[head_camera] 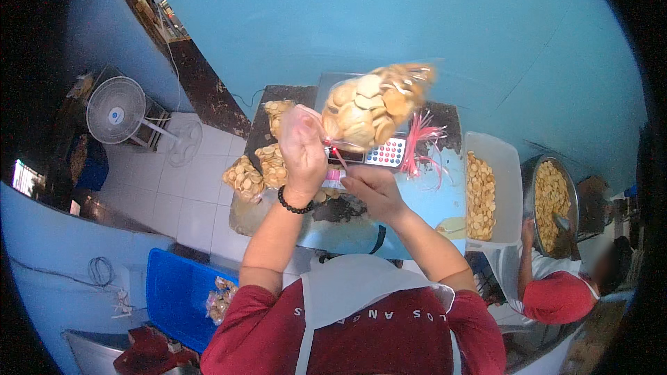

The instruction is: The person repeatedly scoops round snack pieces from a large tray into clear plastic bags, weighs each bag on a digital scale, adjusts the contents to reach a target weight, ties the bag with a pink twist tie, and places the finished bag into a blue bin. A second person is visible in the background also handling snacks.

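My left hand, with a dark bead bracelet at the wrist, grips the gathered neck of a clear plastic bag of round, flat crackers. The bag tilts up to the right above a digital scale, hiding much of it; its far end is blurred. Pinched in my right hand is the end of a thin pink tie, which runs up to the bag's neck. A loose bundle of pink and white plastic ties lies at the scale's right side.
Several filled cracker bags sit along the left of the worn table. To the right are a translucent bin of crackers, a large metal basin and a co-worker. A blue crate and pedestal fan stand left.
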`<move>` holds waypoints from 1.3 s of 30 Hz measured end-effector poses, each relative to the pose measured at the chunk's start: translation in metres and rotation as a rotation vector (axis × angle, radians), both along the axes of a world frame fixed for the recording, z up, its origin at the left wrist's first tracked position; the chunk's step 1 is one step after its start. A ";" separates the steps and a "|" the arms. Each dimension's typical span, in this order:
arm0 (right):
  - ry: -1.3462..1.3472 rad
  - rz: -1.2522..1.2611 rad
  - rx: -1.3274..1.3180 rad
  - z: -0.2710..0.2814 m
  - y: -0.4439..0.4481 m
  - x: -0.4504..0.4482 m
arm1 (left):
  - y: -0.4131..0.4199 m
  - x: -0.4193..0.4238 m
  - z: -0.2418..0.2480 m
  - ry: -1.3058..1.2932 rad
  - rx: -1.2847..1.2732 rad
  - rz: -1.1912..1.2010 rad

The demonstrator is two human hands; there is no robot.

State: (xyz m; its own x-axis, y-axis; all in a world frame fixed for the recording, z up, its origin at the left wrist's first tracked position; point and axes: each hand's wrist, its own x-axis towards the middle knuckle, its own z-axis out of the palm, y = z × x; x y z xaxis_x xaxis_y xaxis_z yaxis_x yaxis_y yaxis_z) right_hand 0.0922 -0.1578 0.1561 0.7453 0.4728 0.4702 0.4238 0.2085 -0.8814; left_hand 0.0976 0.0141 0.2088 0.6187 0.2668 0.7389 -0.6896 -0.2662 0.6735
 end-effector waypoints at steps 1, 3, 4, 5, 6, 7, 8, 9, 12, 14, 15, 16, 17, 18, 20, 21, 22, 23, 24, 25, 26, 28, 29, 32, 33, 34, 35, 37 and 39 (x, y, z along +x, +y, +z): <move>-0.090 -0.074 0.030 -0.004 0.012 0.007 | -0.004 0.001 -0.006 0.046 -0.210 -0.118; 0.129 -0.058 0.052 -0.011 0.018 0.030 | -0.003 0.003 -0.019 0.218 -0.219 -0.152; 0.438 0.031 0.044 -0.013 0.008 0.047 | 0.001 0.006 -0.023 0.320 -0.132 -0.198; 0.498 0.027 -0.066 -0.017 -0.001 0.053 | 0.007 0.007 -0.028 0.445 -0.054 -0.236; 0.381 0.042 -0.216 -0.022 -0.012 0.059 | 0.013 0.007 -0.032 0.600 0.077 -0.275; 0.003 -0.035 -0.451 -0.028 -0.025 0.057 | 0.014 0.002 -0.039 0.423 0.268 -0.270; -0.424 -0.122 -0.647 -0.035 -0.034 0.052 | 0.014 -0.007 -0.046 0.286 0.455 -0.226; -0.423 -0.076 -0.630 -0.045 -0.038 0.042 | 0.011 -0.018 -0.055 0.147 0.639 -0.185; -0.389 0.052 -0.581 -0.082 -0.035 0.004 | 0.002 -0.058 -0.085 0.486 1.029 0.059; -0.143 0.190 -0.699 -0.107 -0.031 -0.012 | 0.002 -0.065 -0.111 0.646 1.040 0.017; -0.190 0.167 -0.584 -0.118 -0.029 -0.014 | 0.003 -0.067 -0.125 0.701 1.030 -0.001; -0.214 0.163 -0.517 -0.130 -0.026 -0.014 | 0.006 -0.064 -0.139 0.704 0.916 -0.067; -0.213 0.170 -0.460 -0.140 -0.027 -0.013 | 0.011 -0.059 -0.152 0.702 0.797 -0.132; -0.094 0.155 -0.514 -0.149 -0.028 -0.013 | 0.016 -0.056 -0.165 0.700 0.673 -0.201; 0.186 0.135 -0.636 -0.162 -0.032 -0.007 | 0.026 -0.052 -0.186 0.870 0.443 -0.307; 0.198 0.140 -0.611 -0.166 -0.034 -0.004 | 0.031 -0.050 -0.193 0.988 0.336 -0.348; 0.208 0.136 -0.587 -0.168 -0.035 0.000 | 0.034 -0.049 -0.199 0.952 0.262 -0.370; 0.210 0.149 -0.567 -0.168 -0.035 0.001 | 0.036 -0.050 -0.204 0.865 0.266 -0.345; 0.235 0.135 -0.554 -0.166 -0.035 0.002 | 0.038 -0.050 -0.207 0.843 0.302 -0.294; 0.253 0.135 -0.547 -0.162 -0.034 0.000 | 0.039 -0.050 -0.210 0.803 0.329 -0.253; 0.289 0.121 -0.567 -0.157 -0.032 -0.001 | 0.039 -0.049 -0.212 0.780 0.362 -0.218; 0.256 0.110 -0.560 -0.144 -0.029 -0.010 | 0.036 -0.047 -0.218 0.666 0.405 -0.158; 0.252 0.084 -0.582 -0.137 -0.027 -0.016 | 0.035 -0.045 -0.221 0.717 0.405 -0.146; -0.025 0.173 -0.501 -0.123 -0.017 -0.032 | 0.029 -0.040 -0.231 0.735 0.374 -0.120; -0.011 0.166 -0.525 -0.121 -0.015 -0.033 | 0.028 -0.039 -0.232 0.717 0.353 -0.133; -0.035 0.192 -0.559 -0.120 -0.013 -0.031 | 0.027 -0.039 -0.233 0.737 0.350 -0.165; -0.067 0.212 -0.577 -0.120 -0.012 -0.027 | 0.027 -0.040 -0.232 0.695 0.351 -0.113; -0.049 0.192 -0.614 -0.120 -0.013 -0.015 | 0.027 -0.045 -0.225 0.686 0.378 -0.040; 0.093 0.201 -0.575 -0.121 -0.013 -0.005 | 0.023 -0.056 -0.215 0.697 0.276 -0.117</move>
State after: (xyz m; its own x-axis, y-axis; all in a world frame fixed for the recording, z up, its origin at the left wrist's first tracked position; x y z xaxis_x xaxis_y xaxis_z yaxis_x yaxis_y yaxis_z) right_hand 0.0874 -0.1708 0.0356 0.6409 0.7668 0.0352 0.3412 -0.2435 -0.9079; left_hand 0.0412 0.0372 -0.0060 0.9799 0.0328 0.1970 -0.1629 -0.4393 0.8834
